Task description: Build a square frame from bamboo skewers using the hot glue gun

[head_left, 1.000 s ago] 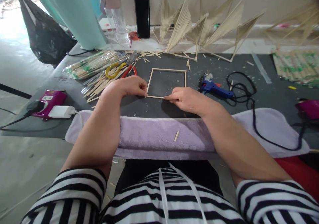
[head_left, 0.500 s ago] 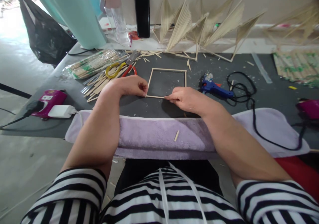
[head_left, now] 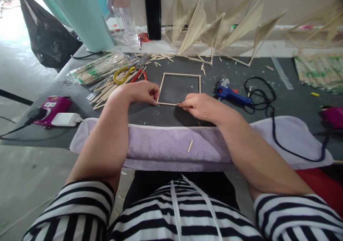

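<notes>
A four-sided frame of thin wooden sticks lies flat on the dark grey table. At its near left corner, my left hand is closed, thumb and fingertips pinching the sticks where they meet. My right hand is closed on the frame's near stick, its fingertips on the right part and hiding the near right corner. To the right of the frame rests a blue glue gun with a black cord. Scissors with yellow and red handles lie beyond my left hand, on loose sticks.
Zigzag stick structures stand along the wall, near an upright phone and a water bottle. Packed sticks lie far right. A purple power strip sits at left. A lilac towel covers the table's front edge.
</notes>
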A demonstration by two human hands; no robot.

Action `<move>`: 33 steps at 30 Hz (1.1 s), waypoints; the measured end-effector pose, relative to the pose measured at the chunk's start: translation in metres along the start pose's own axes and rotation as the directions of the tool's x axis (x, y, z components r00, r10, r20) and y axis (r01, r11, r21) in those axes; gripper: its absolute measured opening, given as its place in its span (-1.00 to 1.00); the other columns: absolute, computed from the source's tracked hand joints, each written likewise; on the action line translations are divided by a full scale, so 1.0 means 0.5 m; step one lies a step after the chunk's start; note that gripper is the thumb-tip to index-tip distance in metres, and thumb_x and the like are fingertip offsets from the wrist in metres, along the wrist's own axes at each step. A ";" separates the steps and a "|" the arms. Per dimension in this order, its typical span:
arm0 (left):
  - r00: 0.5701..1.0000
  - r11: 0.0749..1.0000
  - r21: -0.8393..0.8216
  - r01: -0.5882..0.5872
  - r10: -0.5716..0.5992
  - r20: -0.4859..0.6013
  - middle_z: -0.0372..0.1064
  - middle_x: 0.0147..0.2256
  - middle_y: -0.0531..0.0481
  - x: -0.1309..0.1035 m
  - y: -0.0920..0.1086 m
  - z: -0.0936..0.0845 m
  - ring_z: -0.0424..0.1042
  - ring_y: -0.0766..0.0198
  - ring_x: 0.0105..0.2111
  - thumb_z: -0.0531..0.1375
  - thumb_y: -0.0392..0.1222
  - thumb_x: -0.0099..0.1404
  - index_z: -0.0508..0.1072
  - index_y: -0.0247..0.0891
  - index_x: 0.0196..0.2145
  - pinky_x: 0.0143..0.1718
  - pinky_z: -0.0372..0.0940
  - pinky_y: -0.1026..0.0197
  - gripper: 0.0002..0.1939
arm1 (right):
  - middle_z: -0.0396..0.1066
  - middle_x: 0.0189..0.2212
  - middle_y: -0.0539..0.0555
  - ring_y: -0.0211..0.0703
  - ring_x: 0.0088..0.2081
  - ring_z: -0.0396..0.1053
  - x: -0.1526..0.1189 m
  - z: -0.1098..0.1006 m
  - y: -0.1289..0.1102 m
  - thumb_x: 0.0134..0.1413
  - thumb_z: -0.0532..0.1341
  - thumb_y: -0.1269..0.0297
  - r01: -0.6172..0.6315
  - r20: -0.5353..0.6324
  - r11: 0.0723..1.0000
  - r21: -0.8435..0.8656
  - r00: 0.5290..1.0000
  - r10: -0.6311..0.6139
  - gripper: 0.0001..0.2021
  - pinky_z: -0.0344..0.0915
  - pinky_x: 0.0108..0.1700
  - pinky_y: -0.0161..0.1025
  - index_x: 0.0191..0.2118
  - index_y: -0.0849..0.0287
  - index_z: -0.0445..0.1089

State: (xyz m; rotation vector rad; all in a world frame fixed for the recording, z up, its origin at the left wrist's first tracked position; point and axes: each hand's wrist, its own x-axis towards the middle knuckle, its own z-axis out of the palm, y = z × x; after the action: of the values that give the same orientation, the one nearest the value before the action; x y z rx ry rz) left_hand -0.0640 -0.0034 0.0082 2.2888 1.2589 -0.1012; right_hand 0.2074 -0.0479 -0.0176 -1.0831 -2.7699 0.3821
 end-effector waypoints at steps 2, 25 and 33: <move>1.000 1.000 0.016 0.006 -0.006 0.008 0.43 -0.40 0.10 -0.001 0.003 0.000 0.37 0.30 -0.35 0.26 -0.03 0.08 0.51 -0.19 -0.30 -0.32 0.15 0.29 -0.75 | 0.48 -0.25 0.14 -0.18 -0.25 0.42 0.000 0.000 0.000 0.24 0.16 0.44 -0.005 0.003 1.000 0.000 1.000 0.005 -0.68 0.22 -0.23 -0.29 0.03 0.14 0.56; 1.000 0.999 0.049 0.017 -0.018 0.023 0.36 -0.42 0.12 -0.007 0.020 -0.005 0.34 0.31 -0.36 0.26 -0.07 0.07 0.47 -0.18 -0.28 -0.33 0.12 0.30 -0.75 | 0.48 -0.26 0.14 -0.19 -0.26 0.41 0.001 0.002 0.006 0.24 0.14 0.44 0.030 -0.005 1.000 0.005 1.000 -0.030 -0.68 0.22 -0.24 -0.30 0.00 0.14 0.57; 1.000 0.995 0.095 0.015 -0.017 0.017 0.34 -0.40 0.09 -0.004 0.021 -0.003 0.32 0.29 -0.35 0.24 -0.09 0.10 0.44 -0.18 -0.28 -0.33 0.10 0.29 -0.78 | 0.47 -0.27 0.13 -0.18 -0.27 0.39 0.001 0.003 0.008 0.24 0.13 0.42 0.037 -0.003 0.999 0.007 0.999 -0.037 -0.67 0.20 -0.24 -0.29 0.00 0.14 0.57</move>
State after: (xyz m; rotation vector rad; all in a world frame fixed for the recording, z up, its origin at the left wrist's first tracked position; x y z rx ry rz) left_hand -0.0570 -0.0089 0.0144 2.3531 1.2891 -0.1911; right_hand 0.2091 -0.0449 -0.0201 -1.0280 -2.7801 0.3854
